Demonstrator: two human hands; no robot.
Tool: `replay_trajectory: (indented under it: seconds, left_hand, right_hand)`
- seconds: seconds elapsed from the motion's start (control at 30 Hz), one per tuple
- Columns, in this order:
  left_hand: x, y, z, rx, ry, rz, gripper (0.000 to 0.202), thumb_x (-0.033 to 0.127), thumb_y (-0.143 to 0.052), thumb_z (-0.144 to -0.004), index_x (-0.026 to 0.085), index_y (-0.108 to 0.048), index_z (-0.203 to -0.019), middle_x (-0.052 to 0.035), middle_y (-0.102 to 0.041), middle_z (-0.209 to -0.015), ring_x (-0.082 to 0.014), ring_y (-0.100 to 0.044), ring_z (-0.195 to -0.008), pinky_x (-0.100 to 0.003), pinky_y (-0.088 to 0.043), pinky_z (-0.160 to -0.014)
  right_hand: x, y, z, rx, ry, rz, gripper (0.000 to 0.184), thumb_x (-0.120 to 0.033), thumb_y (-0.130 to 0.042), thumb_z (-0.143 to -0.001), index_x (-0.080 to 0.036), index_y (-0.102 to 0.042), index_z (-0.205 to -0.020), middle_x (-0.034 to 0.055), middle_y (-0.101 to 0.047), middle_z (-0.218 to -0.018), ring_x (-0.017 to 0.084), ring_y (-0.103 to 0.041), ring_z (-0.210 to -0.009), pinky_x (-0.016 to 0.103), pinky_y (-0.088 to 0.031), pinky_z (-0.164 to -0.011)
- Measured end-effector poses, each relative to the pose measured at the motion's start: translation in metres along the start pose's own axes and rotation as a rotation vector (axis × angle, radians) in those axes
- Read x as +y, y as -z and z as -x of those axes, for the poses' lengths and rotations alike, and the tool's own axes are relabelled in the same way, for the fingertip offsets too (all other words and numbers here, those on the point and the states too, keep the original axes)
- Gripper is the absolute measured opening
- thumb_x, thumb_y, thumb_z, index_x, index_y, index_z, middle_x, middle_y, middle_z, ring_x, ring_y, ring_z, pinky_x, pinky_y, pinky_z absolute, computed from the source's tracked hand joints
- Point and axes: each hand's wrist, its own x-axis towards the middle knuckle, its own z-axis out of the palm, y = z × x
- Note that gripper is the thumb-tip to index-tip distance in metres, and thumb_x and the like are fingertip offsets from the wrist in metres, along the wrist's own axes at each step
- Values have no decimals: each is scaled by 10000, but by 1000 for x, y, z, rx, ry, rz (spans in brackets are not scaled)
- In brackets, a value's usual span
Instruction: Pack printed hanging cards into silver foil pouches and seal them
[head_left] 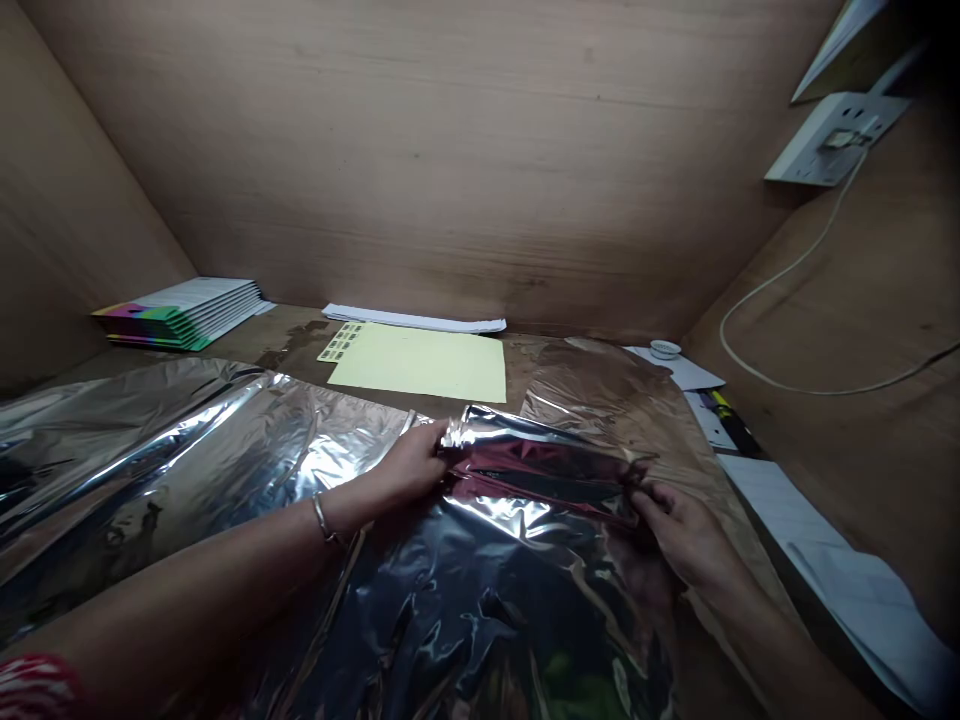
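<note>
Light, limp, slippery foil sheet (187, 450), crease-prone, spread across wooden desktop (296, 345); left hand (405, 465) pinching one end of raised gathered fold (540, 465), right hand (682, 535) clenched on other end; fold likely safest hold, flat areas likely sliding and tearing.

Brown wood-veneer panels (420, 150) wall in the desk (292, 335) on three sides. A white wall socket (832, 138) sits high on the right panel (840, 290), its white cable (780, 310) looping downward.

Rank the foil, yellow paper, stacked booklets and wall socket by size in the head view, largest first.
Foil, then yellow paper, then booklets and socket, which look alike; nearness to the camera makes those two unsure.
</note>
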Motion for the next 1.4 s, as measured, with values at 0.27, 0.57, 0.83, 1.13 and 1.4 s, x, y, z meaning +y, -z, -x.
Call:
replay_trajectory:
  seconds: [0.27, 0.57, 0.83, 1.13, 1.4]
  left_hand:
    - [1, -16, -27, 202, 208, -187, 426, 425, -623, -848, 149, -517, -1155, -147, -681, -1024, -292, -651, -933, -320, -467, -720]
    - [19, -19, -26, 309, -17, -414, 601, 235, -495, -936, 203, -265, -1490, -192, -402, -1470, -305, -475, -1296, -442, -392, -1024]
    - [41, -80, -45, -172, -552, -601, 579, 507, -277, -1002, 210, -320, -1498, -139, -202, -1590, -369, -154, -1459, -612, -126, -1140]
    - [24, -77, -53, -152, -642, -592, 613, 512, -252, -1005, 172, -264, -1515, -126, -280, -1567, -322, -209, -1453, -538, -141, -1167]
    - [4, -8, -56, -1, -481, -851, 434, 262, -336, -1004, 165, -449, -1411, -79, -424, -1498, -252, -268, -1441, -491, -94, -1186]
  right_hand:
    - [-20, -5, -3, 22, -117, 313, 305, -398, -416, -894, -218, -605, -735, 52, -660, -667, 226, -598, -635, 297, -360, -555]
    - [-29, -12, -2, 27, -132, 507, 281, -348, -396, -922, -217, -605, -789, 56, -655, -666, 195, -586, -568, 274, -333, -496]
    - [-30, -3, -3, 18, -25, 667, 279, -361, -444, -914, -164, -643, -916, 125, -687, -764, 294, -658, -703, 365, -461, -590]
    - [-54, -39, -26, -255, 383, 673, 592, -416, -298, -997, -88, -323, -1489, 152, -318, -1544, 316, -210, -1442, 539, -207, -1150]
    - [-49, -49, -23, -237, 143, 726, 709, -588, -294, -957, -187, -219, -1537, 164, -160, -1594, 384, -142, -1442, 569, -177, -1141]
